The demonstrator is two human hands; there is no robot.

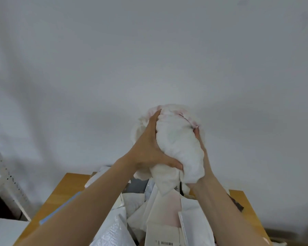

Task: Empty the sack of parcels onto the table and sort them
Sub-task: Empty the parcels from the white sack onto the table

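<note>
The sack point(178, 146) is held up above the table point(64, 190), the left hand point(149, 153) gripping its left side and the right hand point(201, 157) its right. Below it the parcels point(140, 210) lie heaped on the table, overlapping one another, with a barcoded parcel point(160, 235) nearest. A shelving rack point(5, 180) stands left of the table, and the wall point(149, 50) rises behind.

A single head-worn view faces forward, mostly at the far wall point(149, 50). The desk point(68, 189) lies close below, along the bottom edge.
</note>
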